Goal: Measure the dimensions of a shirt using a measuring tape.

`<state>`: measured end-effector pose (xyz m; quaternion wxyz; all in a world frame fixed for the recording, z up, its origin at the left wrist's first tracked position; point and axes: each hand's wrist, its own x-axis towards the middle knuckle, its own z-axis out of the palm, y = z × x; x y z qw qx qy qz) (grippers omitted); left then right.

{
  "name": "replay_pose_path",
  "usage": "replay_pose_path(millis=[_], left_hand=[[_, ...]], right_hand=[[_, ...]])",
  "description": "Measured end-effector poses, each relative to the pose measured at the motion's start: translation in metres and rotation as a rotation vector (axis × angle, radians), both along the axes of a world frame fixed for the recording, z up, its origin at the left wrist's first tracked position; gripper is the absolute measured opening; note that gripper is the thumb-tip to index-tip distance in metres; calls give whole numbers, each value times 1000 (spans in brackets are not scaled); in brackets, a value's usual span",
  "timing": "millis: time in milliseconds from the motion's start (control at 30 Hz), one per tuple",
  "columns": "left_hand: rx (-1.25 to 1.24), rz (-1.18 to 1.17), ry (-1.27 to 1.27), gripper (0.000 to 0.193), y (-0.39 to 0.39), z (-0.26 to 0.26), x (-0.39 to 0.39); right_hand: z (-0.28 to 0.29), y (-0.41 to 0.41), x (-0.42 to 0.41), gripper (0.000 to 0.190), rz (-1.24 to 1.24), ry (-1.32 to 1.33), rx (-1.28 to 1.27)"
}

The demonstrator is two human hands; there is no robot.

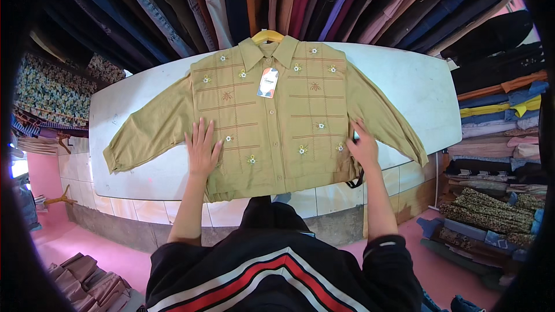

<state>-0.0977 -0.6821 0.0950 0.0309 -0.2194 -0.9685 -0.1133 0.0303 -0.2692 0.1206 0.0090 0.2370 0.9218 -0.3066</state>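
Note:
A khaki long-sleeved button-up shirt point(274, 121) lies front up, sleeves spread, on a white table point(143, 108). Embroidered flowers and red stitched lines cover its front. A yellow hanger point(267, 36) shows inside the collar, and a printed paper tag point(267, 82) hangs below it. My left hand point(201, 147) rests flat on the shirt's left side, fingers apart. At the right side edge, below the sleeve, is my right hand point(364, 145), fingers bent towards the fabric. Whether it grips anything is unclear. A dark loop point(356, 180) hangs below that hand, partly hidden.
Trousers point(303, 4) hang in a dense row beyond the table. Folded clothes point(494, 134) are stacked at the right, with more piles point(472, 247) low down. Brown folded garments point(86, 284) lie at lower left on the pink floor point(117, 264). A tiled wall point(130, 212) runs below the table edge.

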Motion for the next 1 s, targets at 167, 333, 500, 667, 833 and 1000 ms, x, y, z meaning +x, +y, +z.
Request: replay_pose_path(millis=[167,333,500,667,833,1000], left_hand=[[-187,156,-175,61,-24,17,52],[-48,344,-106,60,4,20,73],[591,-289,-530,26,93,55,96],[631,-72,-1097,25,121,46,78],[857,163,-1441,22,128,49,40],[633,-126,-1035,14,131,20,-29]], right_hand=[[-23,37,160,27,-683,285,-509],[13,-27,176,33,-538,476,-1134],[23,-133,106,34,-68,314,-928],[21,-165,51,44,19,353,-633],[21,-173,20,44,10,351,-586],[29,-175,-4,37,-53,323,-588]])
